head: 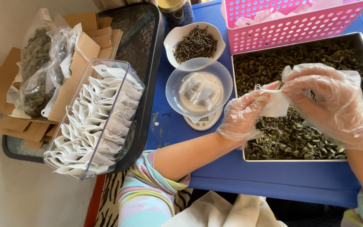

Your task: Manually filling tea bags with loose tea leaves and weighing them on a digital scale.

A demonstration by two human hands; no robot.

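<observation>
Both my hands wear thin clear plastic gloves. My left hand [243, 117] and my right hand [332, 105] pinch the same small white tea bag [274, 104] between them, held above a metal tray of loose dried green leaves [303, 126]. Left of my left hand, a clear plastic bowl [198, 90] sits on a small white scale [203, 122] and holds a filled white tea bag [200, 90].
A white bowl of dark stems [195, 43] stands behind the scale. A pink perforated basket [290, 19] sits at the back. A clear bin of empty white tea bags [95, 122] rests on a black tray with cardboard and bagged leaves [38, 71]. The table [274, 176] is blue.
</observation>
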